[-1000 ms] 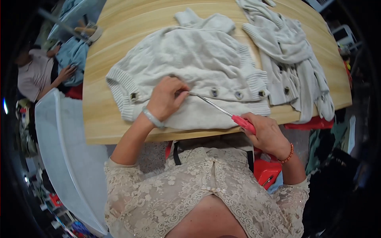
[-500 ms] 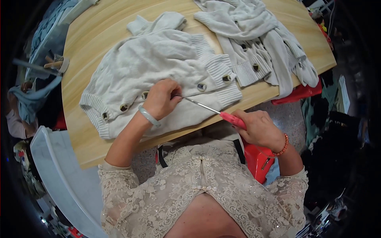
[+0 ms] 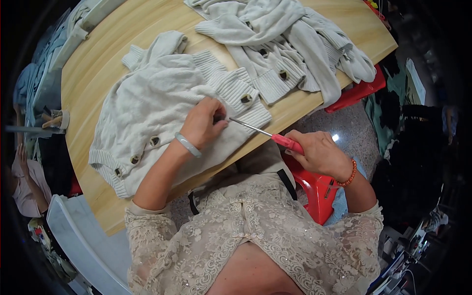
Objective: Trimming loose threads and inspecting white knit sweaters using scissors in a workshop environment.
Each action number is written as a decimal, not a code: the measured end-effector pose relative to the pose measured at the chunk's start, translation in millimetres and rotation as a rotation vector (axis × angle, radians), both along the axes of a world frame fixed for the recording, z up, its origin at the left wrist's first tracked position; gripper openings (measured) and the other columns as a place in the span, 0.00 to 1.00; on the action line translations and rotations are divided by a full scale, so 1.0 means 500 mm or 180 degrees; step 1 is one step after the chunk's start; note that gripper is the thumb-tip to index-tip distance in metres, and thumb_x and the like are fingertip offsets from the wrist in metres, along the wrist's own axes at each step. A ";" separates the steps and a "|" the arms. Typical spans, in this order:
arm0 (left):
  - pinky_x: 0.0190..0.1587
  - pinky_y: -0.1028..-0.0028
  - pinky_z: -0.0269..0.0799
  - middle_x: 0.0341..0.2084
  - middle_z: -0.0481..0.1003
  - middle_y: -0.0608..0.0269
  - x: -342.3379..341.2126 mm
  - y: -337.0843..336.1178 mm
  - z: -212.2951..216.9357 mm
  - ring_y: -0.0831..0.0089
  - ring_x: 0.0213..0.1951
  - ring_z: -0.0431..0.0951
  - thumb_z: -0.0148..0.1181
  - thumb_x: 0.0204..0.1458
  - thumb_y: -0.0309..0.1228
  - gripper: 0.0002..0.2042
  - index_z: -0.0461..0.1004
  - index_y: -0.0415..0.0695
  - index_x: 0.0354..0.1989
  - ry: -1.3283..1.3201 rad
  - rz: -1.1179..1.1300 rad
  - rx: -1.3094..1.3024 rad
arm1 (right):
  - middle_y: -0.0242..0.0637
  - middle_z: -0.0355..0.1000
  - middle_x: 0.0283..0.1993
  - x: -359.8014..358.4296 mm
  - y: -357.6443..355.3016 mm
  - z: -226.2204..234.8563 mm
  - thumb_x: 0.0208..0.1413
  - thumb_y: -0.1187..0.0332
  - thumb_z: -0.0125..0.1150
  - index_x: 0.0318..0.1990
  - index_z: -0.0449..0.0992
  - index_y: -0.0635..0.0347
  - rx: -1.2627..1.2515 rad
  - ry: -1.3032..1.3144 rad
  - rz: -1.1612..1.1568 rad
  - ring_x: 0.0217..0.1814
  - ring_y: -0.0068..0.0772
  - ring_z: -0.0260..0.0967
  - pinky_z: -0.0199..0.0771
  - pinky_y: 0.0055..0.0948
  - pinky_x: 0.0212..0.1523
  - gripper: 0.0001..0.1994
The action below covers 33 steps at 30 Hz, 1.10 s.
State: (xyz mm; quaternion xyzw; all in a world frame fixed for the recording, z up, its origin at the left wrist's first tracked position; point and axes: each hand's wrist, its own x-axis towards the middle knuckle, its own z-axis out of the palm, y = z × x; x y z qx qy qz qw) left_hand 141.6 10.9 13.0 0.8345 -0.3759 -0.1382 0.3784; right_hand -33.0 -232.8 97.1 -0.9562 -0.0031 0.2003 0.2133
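Note:
A white knitted cardigan [image 3: 142, 98] lies on the wooden table, its dark buttons [image 3: 155, 141] in a row along the front band. My left hand [image 3: 202, 125] rests over that band near the ribbed hem, thumb and fingers pinched on the knit; its fingertips are partly hidden. In my right hand [image 3: 319, 152] is a thin metal-shafted tool with a red-pink handle [image 3: 287, 143], held beyond the table edge. The shaft points left, its tip close to my left fingertips. What shape the tip has I cannot make out.
Another white buttoned cardigan [image 3: 280, 49] lies crumpled at the far right of the table [image 3: 93, 73]. Below the table's near edge is a red stool [image 3: 314, 191]. A pale bin [image 3: 78, 221] stands at lower left; at far left, another person's arm [image 3: 32, 182] shows.
The view has turned, so table and both cardigans appear farther left. My hands have moved right along the front band, and my left hand now covers a button that showed before.

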 end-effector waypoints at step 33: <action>0.36 0.73 0.71 0.29 0.72 0.58 0.002 -0.135 -0.008 0.68 0.30 0.73 0.68 0.44 0.20 0.11 0.75 0.38 0.37 0.0128 -0.0260 -0.0155 | 0.49 0.75 0.34 -0.073 -0.073 -0.023 0.57 0.65 0.58 0.45 0.71 0.56 0.0165 -0.0563 -0.0596 0.40 0.55 0.74 0.72 0.49 0.42 0.11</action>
